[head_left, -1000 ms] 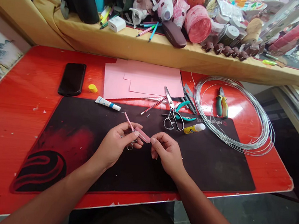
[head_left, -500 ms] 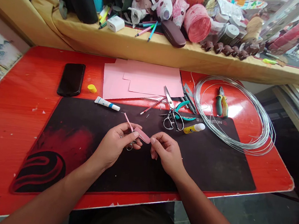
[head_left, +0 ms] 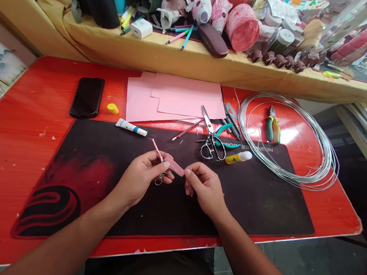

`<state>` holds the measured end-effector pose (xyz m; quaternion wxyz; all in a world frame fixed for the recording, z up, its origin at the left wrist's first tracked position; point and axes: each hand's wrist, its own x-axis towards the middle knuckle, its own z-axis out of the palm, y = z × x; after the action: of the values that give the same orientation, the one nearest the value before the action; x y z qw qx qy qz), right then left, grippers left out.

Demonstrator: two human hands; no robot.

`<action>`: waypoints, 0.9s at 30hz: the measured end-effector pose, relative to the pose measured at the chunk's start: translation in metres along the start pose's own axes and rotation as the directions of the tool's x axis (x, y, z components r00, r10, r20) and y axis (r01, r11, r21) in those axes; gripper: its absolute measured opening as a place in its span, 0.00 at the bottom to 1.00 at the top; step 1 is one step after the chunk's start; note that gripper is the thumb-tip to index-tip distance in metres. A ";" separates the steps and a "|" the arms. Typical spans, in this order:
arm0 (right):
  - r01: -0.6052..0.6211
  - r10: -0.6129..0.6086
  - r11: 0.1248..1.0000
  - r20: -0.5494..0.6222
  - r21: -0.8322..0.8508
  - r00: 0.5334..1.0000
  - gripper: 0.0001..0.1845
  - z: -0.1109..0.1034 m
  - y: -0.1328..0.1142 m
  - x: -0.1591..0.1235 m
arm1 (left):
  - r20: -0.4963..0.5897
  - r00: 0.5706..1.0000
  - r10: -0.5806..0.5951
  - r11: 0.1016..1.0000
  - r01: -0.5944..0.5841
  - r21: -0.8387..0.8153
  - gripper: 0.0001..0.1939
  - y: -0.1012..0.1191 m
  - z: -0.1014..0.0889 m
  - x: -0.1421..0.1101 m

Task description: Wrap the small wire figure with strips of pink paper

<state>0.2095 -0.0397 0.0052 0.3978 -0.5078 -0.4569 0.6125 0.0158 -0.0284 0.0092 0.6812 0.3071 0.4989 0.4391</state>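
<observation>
Between my hands is a small pink paper piece (head_left: 174, 165) with a thin pink rod (head_left: 157, 149) rising from its left end. My left hand (head_left: 144, 173) is closed around that end, thumb pressed on top. Below its fingers hangs a small wire ring (head_left: 158, 180); how it joins the rest is hidden. My right hand (head_left: 205, 186) is closed, thumb and forefinger pinching the right tip of the pink paper piece. Beyond the hands lie silver scissors (head_left: 210, 136), teal-handled pliers (head_left: 232, 145) and a yellow glue stick (head_left: 238, 157) on the black mat (head_left: 246, 197).
A coil of silver wire (head_left: 324, 164) and green-yellow pliers (head_left: 272, 126) lie at right. Pink sheets (head_left: 188, 96) rest at the back. A phone (head_left: 87, 97), a yellow cap (head_left: 113, 108) and a white tube (head_left: 131, 127) lie at left. Behind stands a crowded shelf (head_left: 179, 59).
</observation>
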 end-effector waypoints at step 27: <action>0.009 -0.009 1.000 -0.001 -0.017 1.000 0.18 0.001 0.000 -0.001 | -0.006 1.000 0.018 1.000 -0.018 -0.008 0.16 -0.001 0.001 0.000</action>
<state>0.2086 -0.0411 0.0056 0.3968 -0.5094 -0.4640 0.6065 0.0171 -0.0292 0.0084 0.6769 0.3075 0.4966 0.4479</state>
